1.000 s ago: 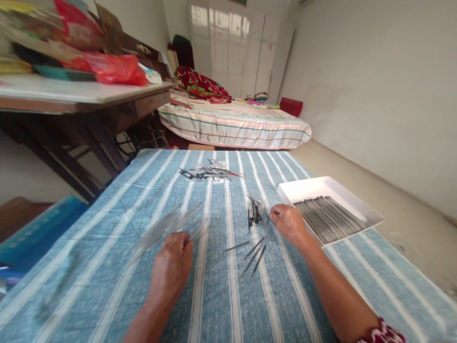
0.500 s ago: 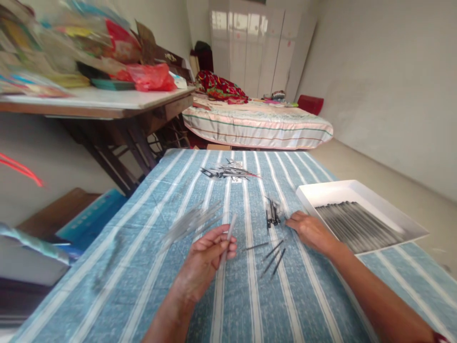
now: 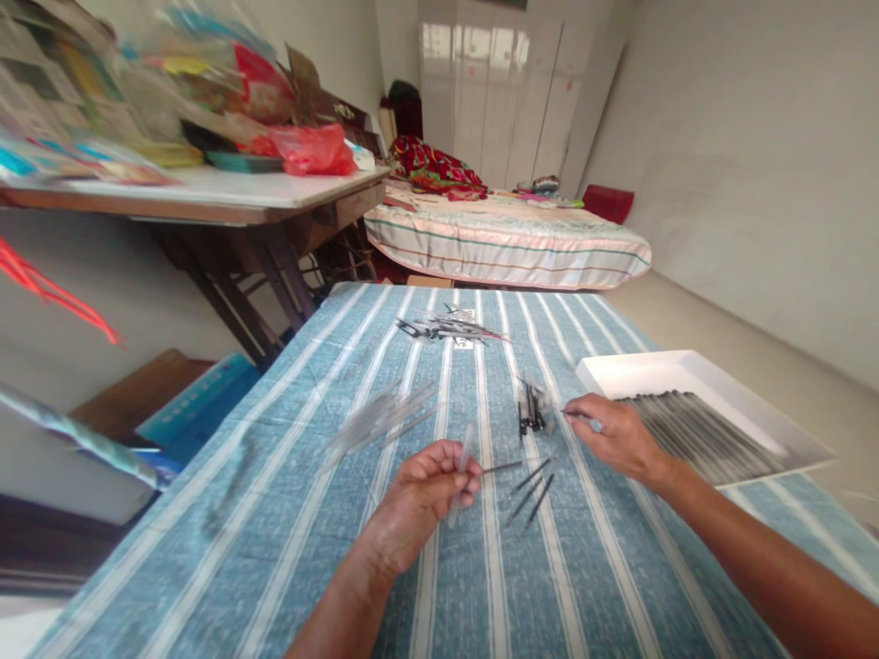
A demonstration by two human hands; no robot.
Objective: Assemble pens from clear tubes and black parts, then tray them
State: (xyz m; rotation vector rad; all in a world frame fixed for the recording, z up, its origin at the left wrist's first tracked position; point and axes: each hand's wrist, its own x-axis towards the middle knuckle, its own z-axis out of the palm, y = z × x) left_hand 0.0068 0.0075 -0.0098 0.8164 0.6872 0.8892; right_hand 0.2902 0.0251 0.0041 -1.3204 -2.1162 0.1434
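Observation:
My left hand (image 3: 432,485) is closed around a translucent plastic tube (image 3: 467,447), which stands almost upright between thumb and fingers. My right hand (image 3: 610,436) is pinched at the fingertips beside a small pile of black parts (image 3: 531,410). A tiny dark bit shows at those fingertips, too small to name. Several thin dark rods (image 3: 527,499) lie on the cloth between the hands; one of them points at my left fingers. Beyond my left hand spreads a loose bundle of clear tubes (image 3: 385,416).
A white box (image 3: 693,366) with a row of dark sticks stands on the right of the striped tablecloth (image 3: 288,513). Farther back lies a pile of black and clear pieces (image 3: 450,326). A cluttered side table (image 3: 226,197) and a bed (image 3: 508,229) are behind.
My left hand has moved slightly right and down in view with the tube still in it. The right hand has shifted a little right, its fingertips now drawn away from the black parts.

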